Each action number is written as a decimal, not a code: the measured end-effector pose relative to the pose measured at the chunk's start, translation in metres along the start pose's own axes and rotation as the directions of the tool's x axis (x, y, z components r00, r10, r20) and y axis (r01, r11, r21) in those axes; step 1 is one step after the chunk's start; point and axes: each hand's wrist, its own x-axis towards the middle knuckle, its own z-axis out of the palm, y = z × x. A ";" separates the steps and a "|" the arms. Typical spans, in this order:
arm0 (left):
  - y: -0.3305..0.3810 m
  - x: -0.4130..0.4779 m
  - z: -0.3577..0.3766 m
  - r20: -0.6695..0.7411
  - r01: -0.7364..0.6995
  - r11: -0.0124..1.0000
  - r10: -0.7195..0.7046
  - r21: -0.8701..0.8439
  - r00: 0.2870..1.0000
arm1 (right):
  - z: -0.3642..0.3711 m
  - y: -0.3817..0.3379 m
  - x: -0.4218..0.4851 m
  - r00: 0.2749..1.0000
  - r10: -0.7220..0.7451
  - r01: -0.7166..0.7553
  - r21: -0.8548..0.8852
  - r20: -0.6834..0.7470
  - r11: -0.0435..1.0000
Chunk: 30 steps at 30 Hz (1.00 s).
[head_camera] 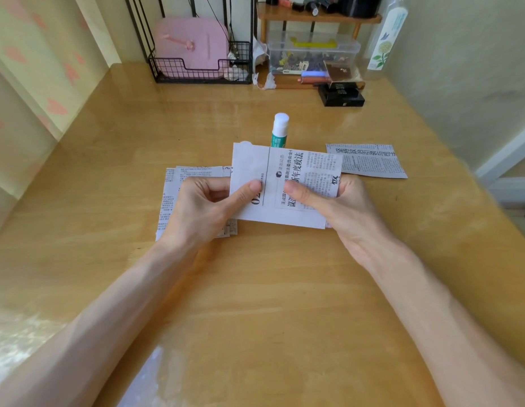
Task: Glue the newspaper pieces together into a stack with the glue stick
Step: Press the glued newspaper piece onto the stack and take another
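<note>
Here on the left, a pile of newspaper pieces point(170, 198) lies flat on my wooden table point(255, 304). My left hand point(202, 207) is over the right part of that pile. Far behind it, at the back of the table, stands a black wire basket point(196, 70) with something pink inside. My left thumb presses on top of the held piece point(284, 183), a bit of newspaper with big print on it, and my fingers curl under it, so this hand pinches its left side. The held piece is in the middle, in front of me, and its left edge covers a little of the pile. I cannot tell if it touches the table. Just behind it the glue stick point(280, 130) stands up straight, green with a white top. Farther back is a clear box point(314, 52) full of small things. My right hand point(343, 207) pinches the right side of the same paper, thumb on top and fingers behind. To the right of that hand, a loose piece point(369, 161) of newspaper lies flat by itself.
</note>
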 end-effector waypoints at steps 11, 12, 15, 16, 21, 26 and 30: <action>0.002 -0.001 -0.002 -0.034 -0.018 1.000 0.018 0.004 0.999 | -0.004 0.002 0.002 0.998 -0.030 0.030 -0.001 -0.057 1.000; 0.003 -0.001 -0.002 -0.044 -0.022 1.000 0.023 0.009 0.999 | -0.004 0.002 0.002 0.997 -0.032 0.033 0.012 -0.068 0.999; 0.001 0.000 -0.003 -0.034 -0.003 1.000 0.003 0.011 0.999 | -0.004 0.002 0.002 0.994 -0.038 0.041 0.027 -0.100 0.999; 0.001 0.000 -0.004 -0.022 0.009 1.000 -0.009 0.003 1.000 | -0.004 0.002 0.003 0.994 -0.034 0.037 0.030 -0.102 0.999; 0.001 0.000 -0.004 -0.031 -0.044 0.999 0.045 0.016 0.999 | -0.004 0.000 0.002 0.997 -0.014 0.017 0.032 -0.082 0.999; 0.002 0.000 -0.003 -0.074 -0.033 0.999 0.032 -0.014 0.997 | -0.004 -0.001 0.001 0.994 -0.032 0.035 0.029 -0.100 0.999; 0.001 0.001 -0.004 -0.002 0.005 1.000 -0.005 -0.027 1.000 | -0.006 -0.001 0.001 0.993 -0.027 0.031 0.032 -0.112 0.999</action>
